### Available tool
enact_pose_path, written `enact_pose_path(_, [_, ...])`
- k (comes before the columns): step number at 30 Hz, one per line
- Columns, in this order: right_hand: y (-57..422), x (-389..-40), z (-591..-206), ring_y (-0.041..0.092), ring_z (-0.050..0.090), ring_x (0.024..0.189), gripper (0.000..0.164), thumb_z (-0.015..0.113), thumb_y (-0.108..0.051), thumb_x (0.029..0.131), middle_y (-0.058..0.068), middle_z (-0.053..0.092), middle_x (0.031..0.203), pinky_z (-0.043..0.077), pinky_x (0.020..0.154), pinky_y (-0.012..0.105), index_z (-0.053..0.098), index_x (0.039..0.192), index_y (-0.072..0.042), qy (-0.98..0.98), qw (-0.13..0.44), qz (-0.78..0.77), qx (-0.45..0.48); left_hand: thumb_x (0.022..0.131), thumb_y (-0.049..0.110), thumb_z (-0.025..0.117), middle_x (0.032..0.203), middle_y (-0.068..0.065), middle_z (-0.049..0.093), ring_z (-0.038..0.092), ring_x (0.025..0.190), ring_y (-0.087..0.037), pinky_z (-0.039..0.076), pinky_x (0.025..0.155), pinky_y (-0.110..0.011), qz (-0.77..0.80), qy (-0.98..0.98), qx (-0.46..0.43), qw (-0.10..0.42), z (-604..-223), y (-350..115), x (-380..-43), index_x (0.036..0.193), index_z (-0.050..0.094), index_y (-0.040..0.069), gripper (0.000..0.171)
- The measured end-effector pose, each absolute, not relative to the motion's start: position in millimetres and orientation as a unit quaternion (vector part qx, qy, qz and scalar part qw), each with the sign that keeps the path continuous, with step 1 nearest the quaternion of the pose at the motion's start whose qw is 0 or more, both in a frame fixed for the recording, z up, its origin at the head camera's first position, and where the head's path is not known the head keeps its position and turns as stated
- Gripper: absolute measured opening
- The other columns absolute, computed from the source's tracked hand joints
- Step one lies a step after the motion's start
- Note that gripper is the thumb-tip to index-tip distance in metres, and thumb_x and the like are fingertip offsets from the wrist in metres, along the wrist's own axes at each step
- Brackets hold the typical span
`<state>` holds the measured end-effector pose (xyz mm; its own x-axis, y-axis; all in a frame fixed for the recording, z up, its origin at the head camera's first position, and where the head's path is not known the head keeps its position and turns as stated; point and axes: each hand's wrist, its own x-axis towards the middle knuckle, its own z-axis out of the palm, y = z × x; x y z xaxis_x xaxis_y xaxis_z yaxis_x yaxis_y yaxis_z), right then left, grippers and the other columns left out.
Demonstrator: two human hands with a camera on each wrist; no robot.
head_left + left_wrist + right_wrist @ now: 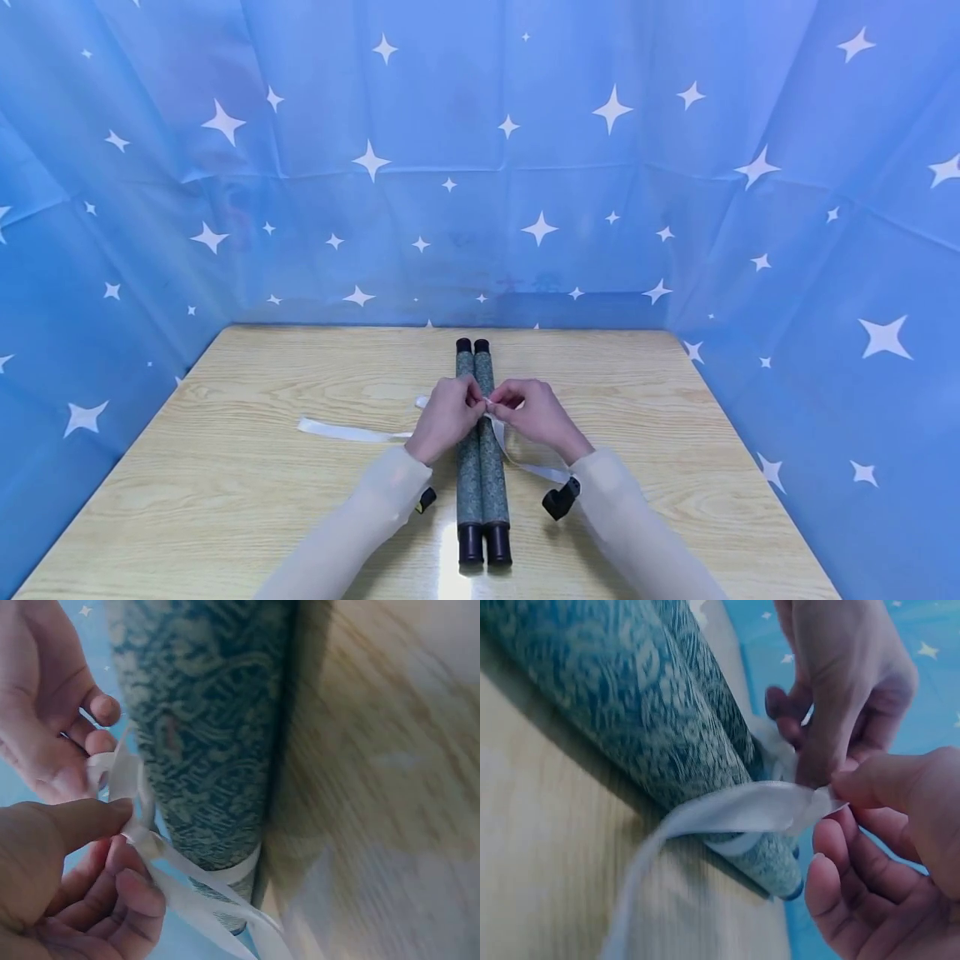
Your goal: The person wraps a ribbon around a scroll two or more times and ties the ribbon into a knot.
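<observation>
A scroll [468, 475], rolled from both ends into two green patterned rolls with dark end knobs, lies lengthwise on the table. A white ribbon [735, 806] passes around it, its loose ends trailing to both sides. Over the scroll's middle, my left hand [450, 412] pinches the ribbon [199, 900] between thumb and index finger. Close beside it, my right hand [536, 411] pinches the ribbon too, its thumb [877, 780] against the fingers. The fingertips of both hands nearly meet. How the ribbon crosses between them is partly hidden by the fingers.
The wood-grain table [225, 500] extends to both sides of the scroll. A blue curtain [450, 208] with white stars hangs behind and along both sides. A black wrist camera [561, 500] sits below the right sleeve.
</observation>
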<state>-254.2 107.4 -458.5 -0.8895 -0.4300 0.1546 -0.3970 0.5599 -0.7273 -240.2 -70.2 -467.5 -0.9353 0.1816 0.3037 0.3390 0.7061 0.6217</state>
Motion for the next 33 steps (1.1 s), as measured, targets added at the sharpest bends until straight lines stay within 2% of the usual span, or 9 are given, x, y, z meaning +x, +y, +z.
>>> enact_pose_path(4, [107,-246,-458,0.012,0.061,0.080,0.009,0.066,-0.019,0.094,-0.008,0.069,0.086,0.051,0.069,0.033,0.075,0.097,-0.017,0.878,0.041,-0.422,-0.224,0.090,0.007,0.069,0.072,0.003,0.061,0.054,0.060,-0.008,0.047,0.053,-0.022,-0.368,-0.908,-0.166,0.110,-472,-74,-242,0.093,0.069,0.005,0.004])
enact_pose_path(8, [109,-244,-459,0.011,0.062,0.082,0.013,0.064,-0.014,0.094,-0.009,0.070,0.091,0.051,0.069,0.033,0.076,0.099,-0.018,0.880,0.043,-0.417,-0.223,0.092,0.008,0.068,0.075,0.005,0.063,0.056,0.065,-0.006,0.049,0.058,-0.021,-0.373,-0.901,-0.195,0.106,-478,-79,-245,0.086,0.071,0.011,0.008])
enact_pose_path(14, [112,-253,-466,0.013,0.062,0.082,0.007,0.072,-0.018,0.090,-0.009,0.068,0.090,0.051,0.067,0.032,0.073,0.096,-0.020,0.878,0.007,-0.431,-0.211,0.093,0.009,0.067,0.075,0.006,0.063,0.056,0.066,-0.007,0.049,0.059,-0.022,-0.392,-0.888,-0.212,0.114,-481,-83,-247,0.085,0.070,0.012,0.009])
enact_pose_path(20, [113,-262,-470,0.013,0.061,0.086,0.015,0.076,-0.028,0.087,-0.014,0.068,0.093,0.051,0.069,0.033,0.075,0.101,-0.028,0.880,0.023,-0.427,-0.208,0.093,0.010,0.068,0.076,0.006,0.063,0.057,0.067,-0.007,0.049,0.059,-0.021,-0.399,-0.884,-0.215,0.117,-483,-86,-248,0.085,0.070,0.012,0.008])
enact_pose_path(25, [114,-264,-470,0.012,0.061,0.081,0.005,0.074,-0.030,0.088,-0.014,0.068,0.083,0.050,0.067,0.032,0.077,0.092,-0.028,0.884,0.012,-0.410,-0.224,0.093,0.015,0.069,0.082,0.008,0.064,0.059,0.071,-0.007,0.051,0.062,-0.021,-0.414,-0.876,-0.225,0.099,-483,-93,-249,0.092,0.072,0.012,0.004])
enact_pose_path(31, [116,-265,-470,0.015,0.062,0.081,0.004,0.073,-0.031,0.089,-0.012,0.068,0.082,0.050,0.066,0.033,0.076,0.090,-0.028,0.883,0.009,-0.416,-0.216,0.091,0.011,0.069,0.090,0.005,0.064,0.058,0.077,-0.012,0.050,0.065,-0.027,-0.433,-0.869,-0.207,0.118,-479,-119,-254,0.105,0.074,0.004,0.016])
enact_pose_path(33, [117,-266,-470,0.015,0.062,0.081,0.004,0.073,-0.031,0.089,-0.012,0.068,0.081,0.050,0.066,0.033,0.076,0.090,-0.028,0.883,0.008,-0.416,-0.216,0.092,0.011,0.068,0.094,0.003,0.064,0.057,0.078,-0.013,0.049,0.065,-0.029,-0.432,-0.873,-0.191,0.118,-477,-127,-256,0.108,0.074,0.005,0.019])
